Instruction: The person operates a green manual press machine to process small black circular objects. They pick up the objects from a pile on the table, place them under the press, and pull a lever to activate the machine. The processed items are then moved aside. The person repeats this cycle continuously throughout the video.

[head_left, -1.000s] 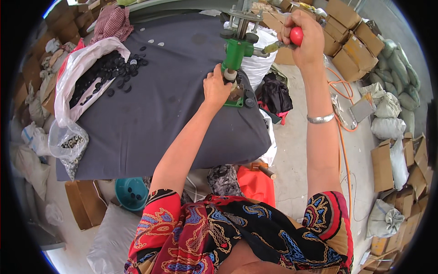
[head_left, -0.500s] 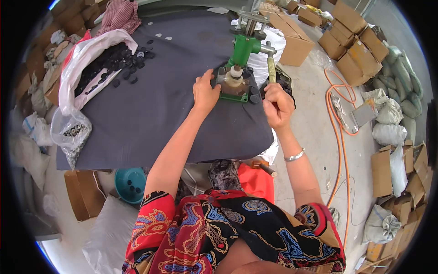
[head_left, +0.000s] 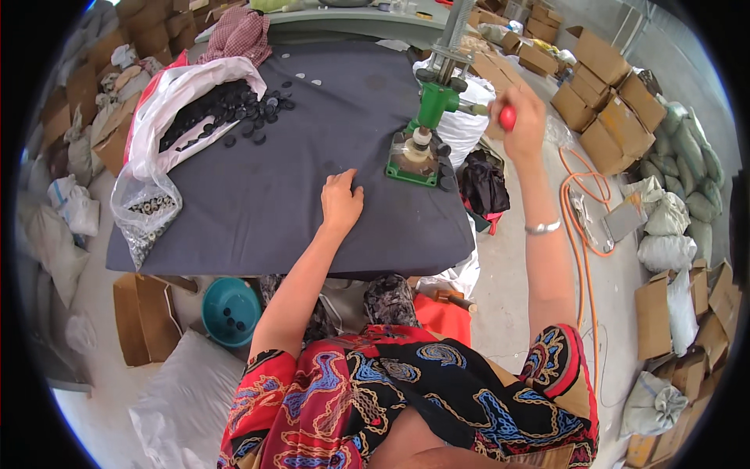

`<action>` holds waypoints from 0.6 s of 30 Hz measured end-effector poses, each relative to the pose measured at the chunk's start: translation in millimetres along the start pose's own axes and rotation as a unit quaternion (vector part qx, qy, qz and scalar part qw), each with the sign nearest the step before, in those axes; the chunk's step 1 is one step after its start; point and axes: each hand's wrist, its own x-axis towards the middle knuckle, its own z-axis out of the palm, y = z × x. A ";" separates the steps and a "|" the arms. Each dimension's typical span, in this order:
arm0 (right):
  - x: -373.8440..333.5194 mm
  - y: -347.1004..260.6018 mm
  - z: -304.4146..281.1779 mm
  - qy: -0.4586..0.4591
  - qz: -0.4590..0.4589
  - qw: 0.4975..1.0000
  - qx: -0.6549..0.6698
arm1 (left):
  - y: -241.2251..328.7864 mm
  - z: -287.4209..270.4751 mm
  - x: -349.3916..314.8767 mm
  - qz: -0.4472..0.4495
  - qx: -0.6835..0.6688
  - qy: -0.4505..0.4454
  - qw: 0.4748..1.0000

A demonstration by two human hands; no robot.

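Observation:
My right hand [head_left: 521, 123] is closed around the handle of the green hand press; the red knob [head_left: 508, 118] at its end shows between my fingers. The lever sticks out to the right from the press [head_left: 431, 105], which stands near the table's right side. Its white die [head_left: 422, 138] sits above the base, and no piece can be made out under it. My left hand [head_left: 341, 205] rests on the dark tablecloth, left of the press and nearer to me, thumb and forefinger apart and nothing visible in it. Several black round caps [head_left: 445, 168] lie beside the press base.
A white sack [head_left: 148, 133] spills black caps [head_left: 254, 113] at the table's far left. A clear bag of small metal rings [head_left: 148, 215] lies near the left edge. Below are a teal basin [head_left: 231, 311] and a wooden-handled tool [head_left: 455, 300]. An orange hose [head_left: 574, 223] crosses the floor.
My right hand has swung the press lever up and away. My left hand has drawn back from the press base toward me. The view has shifted slightly.

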 end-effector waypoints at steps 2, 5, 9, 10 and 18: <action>32.6 0.5 -3.2 0.022 -0.014 1.000 0.014 | -3.3 1.1 -0.1 0.017 0.016 0.004 1.000; 64.9 3.7 -2.1 0.052 -0.033 0.998 0.030 | -3.1 -0.8 -0.1 0.024 0.039 0.006 0.999; 99.0 24.8 -7.9 0.104 -0.051 0.992 0.045 | -1.0 1.6 0.0 0.040 0.054 0.013 0.998; 105.0 26.7 -7.5 0.125 -0.044 0.991 0.020 | 0.2 1.9 -0.3 0.042 0.052 0.014 0.998; 103.4 26.8 -10.6 0.198 -0.191 0.886 -0.374 | -1.3 2.9 -1.0 0.044 0.030 0.026 0.998</action>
